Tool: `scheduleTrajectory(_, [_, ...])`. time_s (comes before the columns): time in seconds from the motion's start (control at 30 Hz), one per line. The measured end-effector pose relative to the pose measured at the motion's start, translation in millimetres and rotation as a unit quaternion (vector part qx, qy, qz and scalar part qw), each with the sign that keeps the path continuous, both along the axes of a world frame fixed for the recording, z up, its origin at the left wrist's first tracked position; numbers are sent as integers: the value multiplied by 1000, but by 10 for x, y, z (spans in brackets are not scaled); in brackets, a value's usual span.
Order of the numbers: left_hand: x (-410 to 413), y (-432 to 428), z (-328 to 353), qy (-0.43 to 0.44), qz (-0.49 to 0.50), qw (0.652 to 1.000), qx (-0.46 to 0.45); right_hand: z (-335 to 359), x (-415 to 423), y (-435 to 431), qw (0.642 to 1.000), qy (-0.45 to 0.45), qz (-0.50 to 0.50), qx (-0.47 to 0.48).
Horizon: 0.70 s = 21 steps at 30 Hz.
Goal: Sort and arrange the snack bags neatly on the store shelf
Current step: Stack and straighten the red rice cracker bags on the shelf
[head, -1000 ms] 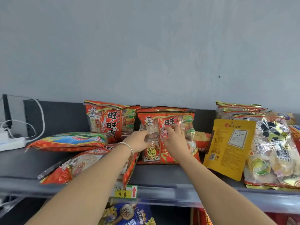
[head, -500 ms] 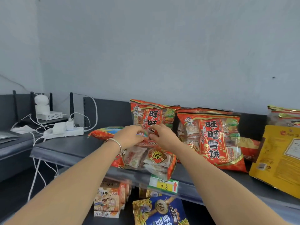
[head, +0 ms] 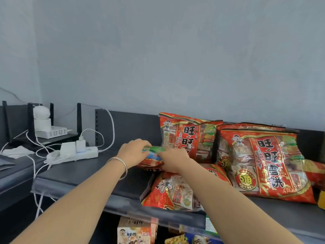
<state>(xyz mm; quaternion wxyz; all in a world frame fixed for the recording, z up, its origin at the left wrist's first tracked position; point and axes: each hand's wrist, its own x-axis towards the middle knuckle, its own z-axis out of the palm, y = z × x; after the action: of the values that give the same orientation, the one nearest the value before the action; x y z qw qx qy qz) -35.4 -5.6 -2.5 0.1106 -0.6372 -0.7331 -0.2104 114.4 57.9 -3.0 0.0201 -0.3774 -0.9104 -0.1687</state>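
Both hands are closed on the top edge of a flat red-and-green foil snack bag (head: pixel 151 158) at mid-shelf; left hand (head: pixel 132 152) grips its left end, right hand (head: pixel 173 160) its right, fingers curled over the seam; long axis runs left to right, directly ahead of both hands, neither nearer. It rests partly over a fallen red rice-cracker bag (head: pixel 177 191) overhanging the front lip; two like bags (head: pixel 186 137) (head: pixel 263 164) stand upright behind and right. The dark grey metal shelf (head: pixel 84 175) is bare leftward up to a white power strip (head: pixel 73 154); a plain grey wall (head: pixel 175 59) backs it.
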Motion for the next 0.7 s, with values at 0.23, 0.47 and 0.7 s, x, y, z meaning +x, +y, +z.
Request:
scheduleTrajectory(0.23, [-86, 251, 118, 66, 15, 979, 190, 587, 236, 277, 990, 88, -75, 81])
scheduleTrajectory(0.47, [88, 518, 200, -278, -101, 925, 239, 856, 602, 511, 952, 209, -173, 144])
scheduleTrajectory(0.7, [202, 825, 117, -514, -123, 817, 233, 522, 724, 703, 835, 512, -172, 107])
